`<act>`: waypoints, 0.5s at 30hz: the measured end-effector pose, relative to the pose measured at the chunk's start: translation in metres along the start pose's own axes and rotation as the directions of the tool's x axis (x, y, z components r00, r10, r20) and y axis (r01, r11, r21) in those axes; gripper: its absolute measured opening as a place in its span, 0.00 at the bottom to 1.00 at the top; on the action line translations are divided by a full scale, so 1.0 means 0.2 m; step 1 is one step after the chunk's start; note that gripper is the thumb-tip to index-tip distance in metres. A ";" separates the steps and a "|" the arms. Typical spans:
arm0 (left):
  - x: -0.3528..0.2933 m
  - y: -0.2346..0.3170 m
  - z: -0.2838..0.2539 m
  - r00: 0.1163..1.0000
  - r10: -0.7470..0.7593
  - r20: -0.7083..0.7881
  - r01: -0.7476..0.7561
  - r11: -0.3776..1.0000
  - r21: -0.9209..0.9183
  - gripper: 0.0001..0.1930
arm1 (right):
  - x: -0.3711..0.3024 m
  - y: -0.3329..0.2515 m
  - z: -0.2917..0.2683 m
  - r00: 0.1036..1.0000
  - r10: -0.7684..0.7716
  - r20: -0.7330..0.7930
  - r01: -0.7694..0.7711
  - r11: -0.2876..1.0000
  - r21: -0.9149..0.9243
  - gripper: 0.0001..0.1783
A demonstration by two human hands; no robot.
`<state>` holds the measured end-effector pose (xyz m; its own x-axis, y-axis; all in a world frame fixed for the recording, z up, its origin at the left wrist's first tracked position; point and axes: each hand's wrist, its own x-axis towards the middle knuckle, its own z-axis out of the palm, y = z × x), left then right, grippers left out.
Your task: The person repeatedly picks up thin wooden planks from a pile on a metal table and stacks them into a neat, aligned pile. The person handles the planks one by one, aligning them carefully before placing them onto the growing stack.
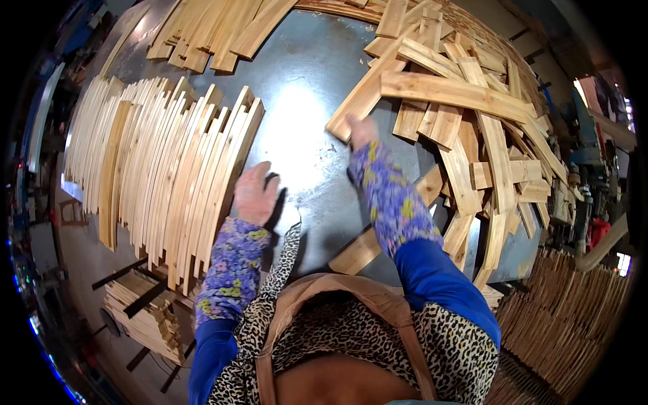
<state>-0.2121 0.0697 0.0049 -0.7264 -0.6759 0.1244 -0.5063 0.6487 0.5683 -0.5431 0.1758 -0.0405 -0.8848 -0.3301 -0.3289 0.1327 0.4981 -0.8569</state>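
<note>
My right hand (363, 131) holds the near end of a wooden board (368, 94), its thumb on top and the other fingers partly hidden. The board's far end lies among a loose heap of boards (496, 135) on the right. Over on the left, my left hand (256, 194) is open, thumb apart from the fingers, close beside a row of wooden slats (182, 169) packed together on edge. Whether it touches the nearest slat I cannot tell. Both hands are over a grey metal tabletop (307, 179).
More boards (202, 30) lie at the far left of the table. A single board (358, 251) rests near the front edge, partly under my right arm. Stacked wood stands below, at left (145, 314) and right (557, 317). Machinery (584, 148) stands beyond the right side.
</note>
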 end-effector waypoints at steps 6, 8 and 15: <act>0.27 0.34 -0.03 0.807 -0.150 0.571 0.067 0.984 0.164 0.46 | -0.51 0.27 -0.01 0.835 -0.061 0.547 0.146 0.983 -0.112 0.26; 0.13 0.15 0.14 0.932 0.027 0.360 -0.116 0.967 0.229 0.42 | -0.38 0.36 -0.15 0.913 0.007 0.408 -0.054 0.993 0.104 0.26; 0.18 0.17 0.01 0.808 -0.188 0.558 0.273 0.959 -0.073 0.43 | 0.05 -0.06 -0.21 0.983 0.157 -0.091 -0.073 0.800 0.596 0.30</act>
<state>-0.2560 0.0669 0.0275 -0.7514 -0.4729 -0.4602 -0.6502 0.4119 0.6384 -0.5734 0.2000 -0.0162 -0.8898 -0.1735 -0.4220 0.4367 -0.0556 -0.8979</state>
